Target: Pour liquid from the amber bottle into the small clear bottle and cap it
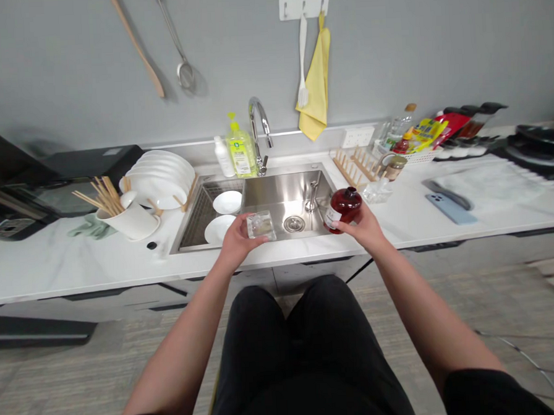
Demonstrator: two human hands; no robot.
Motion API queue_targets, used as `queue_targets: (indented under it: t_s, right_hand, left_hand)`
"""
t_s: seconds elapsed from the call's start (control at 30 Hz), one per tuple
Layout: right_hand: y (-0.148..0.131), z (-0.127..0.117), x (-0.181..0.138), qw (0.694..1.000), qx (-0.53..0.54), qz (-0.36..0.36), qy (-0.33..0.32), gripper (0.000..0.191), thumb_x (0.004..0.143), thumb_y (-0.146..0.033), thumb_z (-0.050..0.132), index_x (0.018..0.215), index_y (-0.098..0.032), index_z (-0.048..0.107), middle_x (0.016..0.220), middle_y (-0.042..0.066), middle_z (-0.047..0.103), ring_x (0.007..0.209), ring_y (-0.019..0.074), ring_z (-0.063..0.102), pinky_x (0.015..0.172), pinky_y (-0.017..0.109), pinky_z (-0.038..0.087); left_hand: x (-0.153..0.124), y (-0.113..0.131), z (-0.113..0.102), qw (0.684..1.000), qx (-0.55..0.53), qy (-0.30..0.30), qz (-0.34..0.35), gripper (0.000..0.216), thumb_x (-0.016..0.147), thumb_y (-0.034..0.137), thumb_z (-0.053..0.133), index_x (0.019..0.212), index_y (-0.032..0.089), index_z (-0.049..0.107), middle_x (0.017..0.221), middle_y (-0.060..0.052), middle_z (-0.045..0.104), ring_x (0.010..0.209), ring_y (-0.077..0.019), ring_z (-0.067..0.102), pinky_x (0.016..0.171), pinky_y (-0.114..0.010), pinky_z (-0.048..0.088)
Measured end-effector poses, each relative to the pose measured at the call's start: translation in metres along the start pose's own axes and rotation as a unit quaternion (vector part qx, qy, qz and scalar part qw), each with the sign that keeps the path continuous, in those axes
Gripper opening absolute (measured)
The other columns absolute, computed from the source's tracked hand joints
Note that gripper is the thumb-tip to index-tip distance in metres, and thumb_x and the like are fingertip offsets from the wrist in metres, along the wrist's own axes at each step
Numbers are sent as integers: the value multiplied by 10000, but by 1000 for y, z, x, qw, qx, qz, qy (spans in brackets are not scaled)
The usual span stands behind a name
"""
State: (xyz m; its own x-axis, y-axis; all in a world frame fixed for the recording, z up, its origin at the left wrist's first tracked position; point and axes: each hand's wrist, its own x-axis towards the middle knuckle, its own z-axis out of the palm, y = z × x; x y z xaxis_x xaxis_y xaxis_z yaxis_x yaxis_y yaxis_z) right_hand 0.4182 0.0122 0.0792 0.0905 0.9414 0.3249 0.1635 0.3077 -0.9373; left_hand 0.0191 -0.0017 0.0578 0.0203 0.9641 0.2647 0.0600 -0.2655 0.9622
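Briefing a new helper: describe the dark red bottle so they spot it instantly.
Start at the stainless steel sink under the chrome faucet. At its right edge, the person's right hand holds a round dark red bottle with a white label. Unlike the yellow-green bottle by the faucet, it is off the counter.

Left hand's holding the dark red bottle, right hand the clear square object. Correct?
No, the hands are swapped. The head view shows the right hand holding the dark red bottle and the left hand holding the clear square object.
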Motion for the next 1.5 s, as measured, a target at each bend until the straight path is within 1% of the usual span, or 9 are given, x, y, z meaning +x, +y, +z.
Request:
queue_targets:
  t_s: [0.13, 0.23, 0.37, 0.47, 0.67, 0.83, 1.13, 1.33, 1.5]
  right_hand:
    - [-13, 30, 46, 997, 43, 1, -65, 959, 544, -479, 1170, 1363, -217, 746, 1251, 114, 855, 1181, 353, 784, 1177, 593, 580]
    - [-9, 53, 80, 988, 51, 4, -149, 967, 582, -465, 1161, 1410, -254, 707, 1325, 116, 831, 1209, 367, 785, 1182, 604, 597]
    - [14, 79, 122, 960, 45, 23, -274, 954, 658, -431, 1112, 1475, -289, 641, 1385, 106, 814, 1206, 364, 803, 1135, 603, 637]
    - [39, 97, 147, 949, 36, 36, -312, 914, 660, -354, 1084, 1459, -284, 646, 1386, 90, 820, 1230, 357, 802, 1161, 597, 621]
    - [95, 129, 167, 946, 27, 88, -310, 927, 632, -260, 1042, 1473, -261, 651, 1364, 104, 830, 1221, 359, 805, 1170, 596, 612]
    - [124, 130, 172, 949, 27, 108, -295, 954, 647, -276, 1046, 1506, -240, 632, 1404, 128, 821, 1275, 374, 794, 1192, 613, 592]
    - [121, 124, 176, 956, -75, 47, -281, 884, 733, -302, 1029, 1528, -259, 644, 1379, 118, 836, 1224, 373, 829, 1146, 599, 634]
    - [119, 126, 177, 958, -84, 47, -271, 905, 752, -248, 982, 1576, -246, 610, 1372, 124, 846, 1165, 361, 854, 1080, 553, 679]
    - [118, 122, 180, 950, -147, 18, -274, 881, 738, -247, 984, 1554, -236, 650, 1372, 122, 845, 1202, 374, 835, 1095, 541, 660]
  left_hand:
    - [38, 20, -6, 999, -28, -11, 15, 897, 624, 389, 1096, 1379, 208, 647, 1284, -109, 804, 1173, -310, 798, 1057, -487, 673]
    - [69, 23, -6, 998, -51, -8, 28, 929, 575, 348, 1114, 1365, 246, 636, 1223, -65, 799, 1113, -279, 802, 1001, -437, 674]
    - [111, 15, -3, 996, -76, -1, 36, 864, 541, 289, 1128, 1259, 240, 651, 1205, -55, 808, 1091, -252, 797, 1035, -423, 644]
    - [139, 0, -2, 997, -77, -6, 27, 884, 517, 289, 1135, 1254, 239, 650, 1197, -56, 809, 1071, -255, 792, 1013, -430, 642]
    - [178, -40, -3, 997, -73, 0, 14, 877, 489, 303, 1140, 1223, 235, 666, 1207, -66, 793, 1108, -268, 767, 1002, -419, 629]
    - [199, -63, 0, 997, -72, -10, -7, 857, 500, 272, 1132, 1225, 233, 675, 1225, -60, 785, 1159, -271, 747, 1045, -427, 615]
    - [232, -78, 14, 996, -86, -29, 3, 827, 517, 258, 1117, 1222, 228, 684, 1225, -61, 780, 1152, -273, 746, 1035, -429, 621]
    - [229, -99, 8, 997, -70, -38, 5, 864, 540, 310, 1120, 1286, 230, 690, 1286, -90, 792, 1155, -298, 769, 1052, -476, 637]
    - [224, -108, 4, 997, -52, -52, -15, 916, 528, 315, 1129, 1339, 232, 711, 1272, -95, 808, 1177, -323, 778, 1059, -496, 644]
